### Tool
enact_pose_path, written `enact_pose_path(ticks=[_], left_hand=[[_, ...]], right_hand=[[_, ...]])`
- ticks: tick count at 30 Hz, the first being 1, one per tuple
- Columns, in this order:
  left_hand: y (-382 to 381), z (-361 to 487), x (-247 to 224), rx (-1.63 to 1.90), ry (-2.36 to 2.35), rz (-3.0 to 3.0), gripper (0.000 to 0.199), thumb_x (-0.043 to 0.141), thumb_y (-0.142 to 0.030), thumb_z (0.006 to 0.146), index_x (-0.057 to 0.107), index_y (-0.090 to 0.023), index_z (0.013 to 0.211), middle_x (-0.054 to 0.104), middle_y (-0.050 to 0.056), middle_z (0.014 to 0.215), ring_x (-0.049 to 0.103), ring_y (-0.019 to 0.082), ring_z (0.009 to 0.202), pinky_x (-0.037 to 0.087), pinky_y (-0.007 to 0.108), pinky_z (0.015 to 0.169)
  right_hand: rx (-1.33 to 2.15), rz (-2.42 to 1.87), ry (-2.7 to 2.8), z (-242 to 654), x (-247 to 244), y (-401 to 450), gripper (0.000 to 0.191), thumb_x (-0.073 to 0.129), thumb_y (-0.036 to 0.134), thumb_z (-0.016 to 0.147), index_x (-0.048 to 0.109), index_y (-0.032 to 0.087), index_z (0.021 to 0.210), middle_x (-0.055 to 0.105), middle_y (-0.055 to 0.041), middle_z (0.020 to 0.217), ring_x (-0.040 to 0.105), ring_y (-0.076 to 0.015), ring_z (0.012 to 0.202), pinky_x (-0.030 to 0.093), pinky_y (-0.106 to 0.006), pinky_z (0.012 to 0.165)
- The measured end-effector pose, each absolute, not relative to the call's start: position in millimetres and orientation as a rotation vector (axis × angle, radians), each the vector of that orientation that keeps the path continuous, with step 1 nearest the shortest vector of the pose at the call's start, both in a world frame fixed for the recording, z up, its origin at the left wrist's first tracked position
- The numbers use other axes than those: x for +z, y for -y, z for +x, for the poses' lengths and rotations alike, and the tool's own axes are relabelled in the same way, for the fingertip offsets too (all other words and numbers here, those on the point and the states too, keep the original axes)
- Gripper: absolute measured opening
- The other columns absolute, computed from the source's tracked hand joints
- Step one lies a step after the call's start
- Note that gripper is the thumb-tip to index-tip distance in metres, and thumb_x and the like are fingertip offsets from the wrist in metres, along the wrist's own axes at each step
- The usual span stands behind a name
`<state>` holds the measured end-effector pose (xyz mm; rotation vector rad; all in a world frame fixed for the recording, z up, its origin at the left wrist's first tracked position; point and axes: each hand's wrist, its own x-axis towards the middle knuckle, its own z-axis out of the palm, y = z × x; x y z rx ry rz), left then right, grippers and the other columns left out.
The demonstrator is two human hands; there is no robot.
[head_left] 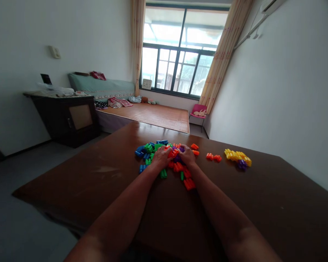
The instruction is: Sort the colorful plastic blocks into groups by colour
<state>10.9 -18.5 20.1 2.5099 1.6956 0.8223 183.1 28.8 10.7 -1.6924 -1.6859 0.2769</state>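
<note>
Both hands reach into a pile of coloured plastic pieces on the brown table. My left hand [163, 157] is closed round orange pieces [172, 153] at its fingertips, with green pieces [149, 148] and blue pieces [139, 151] to its left. Against purple pieces [177, 158] in the pile, my right hand [187, 155] has its fingers bent and pressed together. Red-orange pieces [189, 184] lie below the hands, beside a small green piece [182, 175].
The brown table [248, 203] fills the foreground. At right lie a joined yellow cluster [236, 155], a purple piece [242, 165] and loose orange pieces [213, 157]. Beyond are a bed [158, 113], a dark cabinet [62, 118] and a pink chair [199, 108].
</note>
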Motion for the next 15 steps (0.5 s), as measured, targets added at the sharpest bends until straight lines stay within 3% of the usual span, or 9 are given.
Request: enact_pose_path(ticks=[4,9,15], left_hand=[[9.8,-2.5,24.7,1.023,-1.693,2.302,0.031,0.046,-0.022,0.089,0.057,-0.021,0.118,0.053,0.010,0.124,0.052,0.020,0.113,0.043,0.033,0.100],[1.3,-20.0,25.9,1.132,-1.845,2.098,0.040,0.040,-0.009,0.083,0.062,-0.020,0.116,0.053,0.009,0.129,0.047,0.021,0.122,0.037,0.034,0.107],[-7.2,-38.0,25.5,1.186,-1.919,1.947,0.045,0.042,-0.006,0.078,0.063,-0.019,0.115,0.057,0.008,0.128,0.046,0.022,0.125,0.034,0.036,0.109]], right_hand=[[0.475,-1.579,1.730,158.6,23.0,-44.6,0.035,0.058,0.037,0.080,0.064,0.020,0.110,0.070,-0.0052,0.104,0.065,-0.0172,0.092,0.049,-0.028,0.084],[0.737,-1.454,1.716,124.1,35.0,-59.7,0.035,0.055,0.034,0.082,0.061,0.018,0.113,0.069,-0.0071,0.107,0.064,-0.0167,0.092,0.051,-0.029,0.081],[1.091,-1.208,1.626,98.4,50.2,-56.5,0.046,0.045,0.054,0.087,0.059,0.020,0.115,0.067,-0.0063,0.112,0.061,-0.0174,0.100,0.051,-0.030,0.083]])
